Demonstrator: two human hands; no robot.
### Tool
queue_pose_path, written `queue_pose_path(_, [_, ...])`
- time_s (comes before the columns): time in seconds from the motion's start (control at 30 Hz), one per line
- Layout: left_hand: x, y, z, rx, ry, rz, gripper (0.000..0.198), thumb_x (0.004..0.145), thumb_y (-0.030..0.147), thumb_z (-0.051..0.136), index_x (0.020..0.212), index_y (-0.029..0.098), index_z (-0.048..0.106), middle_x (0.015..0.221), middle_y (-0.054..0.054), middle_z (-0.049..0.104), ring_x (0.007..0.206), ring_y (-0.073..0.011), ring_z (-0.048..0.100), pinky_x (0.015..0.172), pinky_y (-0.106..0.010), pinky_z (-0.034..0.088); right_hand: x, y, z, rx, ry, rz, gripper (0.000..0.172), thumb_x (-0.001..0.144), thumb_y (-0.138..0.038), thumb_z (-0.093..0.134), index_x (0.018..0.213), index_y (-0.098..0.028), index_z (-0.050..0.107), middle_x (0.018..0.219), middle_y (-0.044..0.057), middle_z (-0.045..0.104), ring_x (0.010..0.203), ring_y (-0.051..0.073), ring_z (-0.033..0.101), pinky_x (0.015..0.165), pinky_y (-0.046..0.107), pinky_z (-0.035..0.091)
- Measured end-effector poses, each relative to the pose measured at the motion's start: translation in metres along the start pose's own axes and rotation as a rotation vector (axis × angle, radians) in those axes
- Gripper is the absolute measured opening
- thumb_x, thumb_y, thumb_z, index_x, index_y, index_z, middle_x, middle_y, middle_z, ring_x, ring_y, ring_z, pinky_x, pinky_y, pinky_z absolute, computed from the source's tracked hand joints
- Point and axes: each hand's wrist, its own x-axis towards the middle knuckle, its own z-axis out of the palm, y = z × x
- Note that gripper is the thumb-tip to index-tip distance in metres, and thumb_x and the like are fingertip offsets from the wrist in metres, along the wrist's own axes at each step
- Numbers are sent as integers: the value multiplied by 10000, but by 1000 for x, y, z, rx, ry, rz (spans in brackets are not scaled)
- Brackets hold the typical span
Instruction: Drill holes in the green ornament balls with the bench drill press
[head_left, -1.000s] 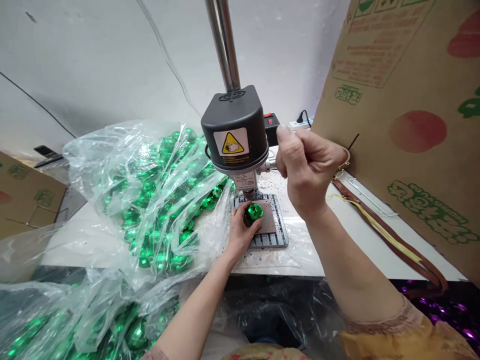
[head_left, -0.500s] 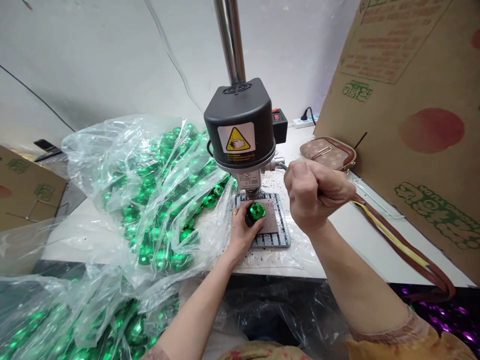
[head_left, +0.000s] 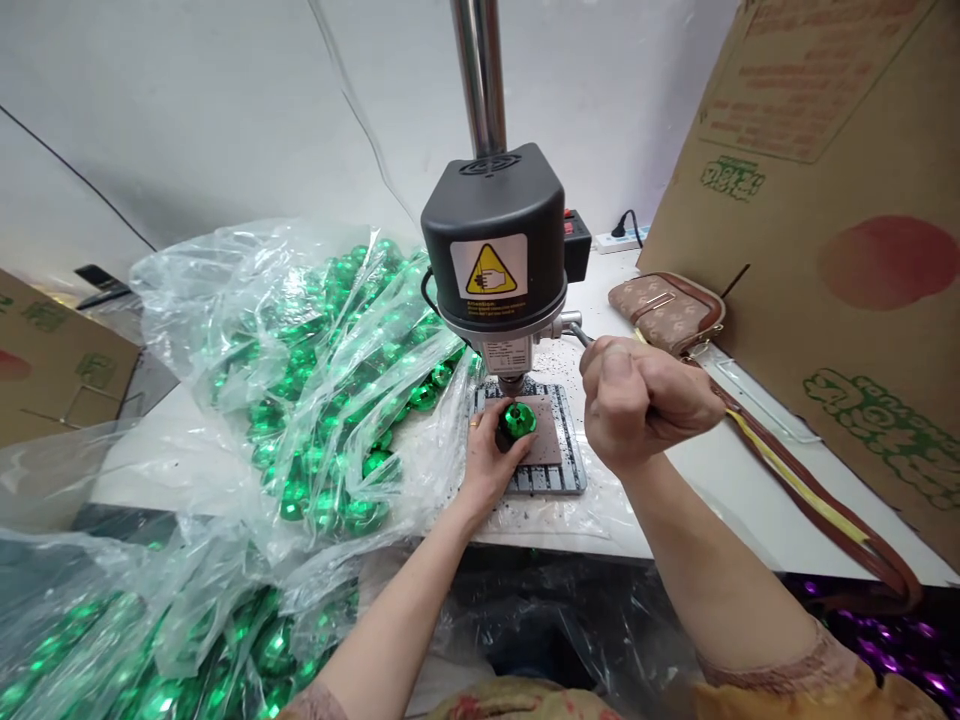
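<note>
Under the black head of a bench drill press (head_left: 495, 240), my left hand (head_left: 491, 452) grips a shiny green mirrored ball (head_left: 519, 421) from the side, thumb and fingers curled round it. The ball rests on a thin pinkish-brown pad (head_left: 546, 445) on the slotted grey base (head_left: 572, 465). Right above the ball is the drill's chuck (head_left: 511, 384); whether the bit touches the ball I cannot tell. My right hand (head_left: 637, 400) is closed in a fist round the drill press's lever (head_left: 579, 332), whose end is hidden inside the fingers. Dark chips lie scattered about the base.
Clear plastic bags of green mirrored balls (head_left: 315, 400) lie at the left and lower left. On the right are a brown patterned pouch (head_left: 664, 305) with a strap and a large cardboard box (head_left: 840, 330). A power strip (head_left: 616, 241) lies behind; purple shiny things (head_left: 892, 640) show at lower right.
The view has shifted slightly, so the drill press appears a little further right. My right fist on the lever is slightly lower. The left hand still holds the ball on the pad.
</note>
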Motion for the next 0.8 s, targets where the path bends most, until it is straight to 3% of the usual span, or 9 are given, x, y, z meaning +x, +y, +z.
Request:
queue_pose_path(0.63, [-1,0,1,-2,22,2,498,761,249,774,1235,258,622,1164,-74,648,1177,-286,542,1027,-454,426,-14,5,-11,35,-80,-90,433,791,-39,527,577,-192,185,493,-59,237,408,38,265,412,251,247])
queue_pose_path(0.8, [0,-3,2,30,17,16,490,769,261,767,1237,243,620,1170,-81,650,1165,-286,546,1026,-459,431,-7,-4,-7,35,-75,29,459,842,-68,542,535,-170,217,473,-61,272,411,28,286,420,244,242])
